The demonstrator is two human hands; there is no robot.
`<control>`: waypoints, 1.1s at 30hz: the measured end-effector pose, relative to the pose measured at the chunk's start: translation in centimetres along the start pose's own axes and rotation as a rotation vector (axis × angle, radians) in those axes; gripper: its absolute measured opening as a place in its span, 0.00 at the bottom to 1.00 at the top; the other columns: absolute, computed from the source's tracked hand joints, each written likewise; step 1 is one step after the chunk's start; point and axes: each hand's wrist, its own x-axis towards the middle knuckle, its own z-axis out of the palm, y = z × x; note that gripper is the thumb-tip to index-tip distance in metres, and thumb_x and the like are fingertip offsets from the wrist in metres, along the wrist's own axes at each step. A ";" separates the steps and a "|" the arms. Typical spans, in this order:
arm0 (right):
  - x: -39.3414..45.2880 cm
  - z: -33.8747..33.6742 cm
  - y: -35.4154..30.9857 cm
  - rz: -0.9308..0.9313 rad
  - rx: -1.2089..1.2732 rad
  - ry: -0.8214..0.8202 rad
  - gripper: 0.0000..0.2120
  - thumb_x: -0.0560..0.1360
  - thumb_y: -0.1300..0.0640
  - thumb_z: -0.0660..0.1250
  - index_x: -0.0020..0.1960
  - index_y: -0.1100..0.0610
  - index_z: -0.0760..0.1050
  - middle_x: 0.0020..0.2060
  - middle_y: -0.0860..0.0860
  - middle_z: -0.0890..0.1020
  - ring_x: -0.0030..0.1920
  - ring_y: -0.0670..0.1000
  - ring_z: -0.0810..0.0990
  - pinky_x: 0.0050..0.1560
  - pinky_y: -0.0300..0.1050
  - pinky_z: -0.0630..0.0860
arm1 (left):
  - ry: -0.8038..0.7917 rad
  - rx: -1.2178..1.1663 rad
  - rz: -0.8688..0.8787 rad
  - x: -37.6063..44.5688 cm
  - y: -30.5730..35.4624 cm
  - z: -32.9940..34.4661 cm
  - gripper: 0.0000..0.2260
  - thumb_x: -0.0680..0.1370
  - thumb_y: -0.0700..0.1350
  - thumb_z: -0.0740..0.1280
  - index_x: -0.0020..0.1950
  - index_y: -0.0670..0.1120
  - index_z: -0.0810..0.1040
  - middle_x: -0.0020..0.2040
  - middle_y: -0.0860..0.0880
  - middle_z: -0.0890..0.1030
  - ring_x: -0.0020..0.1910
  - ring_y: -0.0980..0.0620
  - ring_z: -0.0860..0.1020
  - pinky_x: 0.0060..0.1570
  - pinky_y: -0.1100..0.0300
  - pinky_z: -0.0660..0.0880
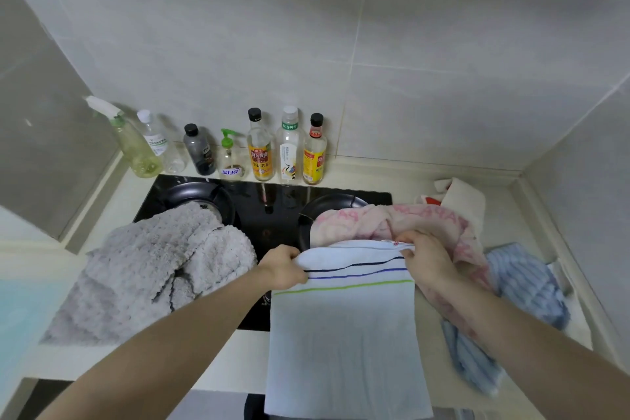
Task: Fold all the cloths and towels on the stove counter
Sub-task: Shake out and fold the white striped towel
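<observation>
Pinching the towel point(344, 334) by its far corners, both hands' fingers point(300, 278) grip it. Its long axis hangs from them toward the person.

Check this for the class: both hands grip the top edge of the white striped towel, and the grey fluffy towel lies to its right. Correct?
Not quite. The head view shows the grey fluffy towel lying to the left of the white striped towel, not the right. The left hand and right hand do grip its top edge.

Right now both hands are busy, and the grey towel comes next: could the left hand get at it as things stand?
Probably yes. The grey towel lies uncovered just beside the left hand, but that hand must first release the striped towel.
</observation>
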 end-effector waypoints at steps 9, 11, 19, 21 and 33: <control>-5.9 -2.6 -0.6 -0.187 0.112 0.110 0.12 0.68 0.64 0.67 0.42 0.47 0.78 0.37 0.40 0.79 0.44 0.52 0.79 0.47 0.48 0.76 | -0.173 0.042 0.072 -4.2 1.2 -0.5 0.09 0.67 0.44 0.73 0.45 0.47 0.80 0.41 0.52 0.79 0.42 0.51 0.77 0.41 0.60 0.73; -7.0 -2.8 -0.6 -0.200 0.106 0.107 0.12 0.68 0.65 0.67 0.43 0.48 0.79 0.39 0.41 0.81 0.46 0.51 0.78 0.50 0.48 0.74 | -0.129 0.042 0.093 -5.0 1.3 -0.4 0.13 0.67 0.44 0.73 0.50 0.49 0.76 0.47 0.51 0.78 0.43 0.52 0.76 0.40 0.59 0.73; -10.8 -2.7 1.3 -0.185 0.072 0.031 0.11 0.71 0.60 0.65 0.43 0.43 0.74 0.41 0.38 0.79 0.48 0.45 0.75 0.45 0.47 0.76 | 0.294 0.278 0.390 -8.6 -0.1 0.9 0.09 0.70 0.44 0.69 0.45 0.55 0.72 0.39 0.56 0.79 0.39 0.52 0.77 0.37 0.57 0.70; -11.7 -2.6 1.2 -0.204 0.077 0.044 0.11 0.69 0.60 0.65 0.43 0.44 0.75 0.41 0.40 0.79 0.47 0.48 0.77 0.46 0.50 0.76 | 0.383 0.399 0.486 -9.7 -0.7 1.7 0.10 0.70 0.39 0.66 0.41 0.54 0.70 0.39 0.56 0.75 0.39 0.52 0.74 0.35 0.59 0.65; -21.6 4.4 4.5 -0.176 0.042 -0.133 0.15 0.72 0.65 0.70 0.44 0.44 0.79 0.43 0.37 0.77 0.46 0.39 0.75 0.44 0.36 0.72 | 0.095 0.636 0.446 -15.7 -6.9 9.6 0.11 0.71 0.35 0.61 0.45 0.51 0.68 0.47 0.55 0.69 0.48 0.51 0.71 0.40 0.60 0.65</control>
